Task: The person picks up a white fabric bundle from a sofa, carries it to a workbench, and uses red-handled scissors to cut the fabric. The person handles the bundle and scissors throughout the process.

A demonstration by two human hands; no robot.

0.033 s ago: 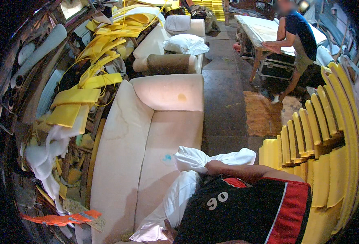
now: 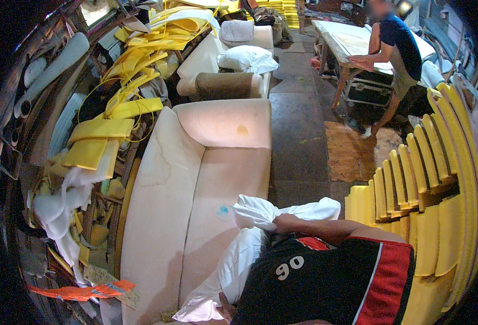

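A white fabric cover [image 2: 243,249], bunched and creased, drapes over the front of the sofa seat and across my lap. My right hand [image 2: 283,222] is closed around its gathered upper part, and a loose end sticks out to the right. At the lower edge my left hand [image 2: 226,310] shows only in part, its fingers closed on the cover's lower end. Whatever may lie inside the cover is hidden. Beneath and left of it is a pale, stained sofa [image 2: 217,184] with a blue spot on the seat.
Yellow foam sheets [image 2: 434,238] are stacked at my right. Foam scraps [image 2: 101,135] and white wadding [image 2: 60,206] crowd the left, near an orange strip [image 2: 82,291]. Another sofa piece with a white pillow [image 2: 247,58] stands ahead. A person [image 2: 399,49] leans over a worktable [image 2: 336,40].
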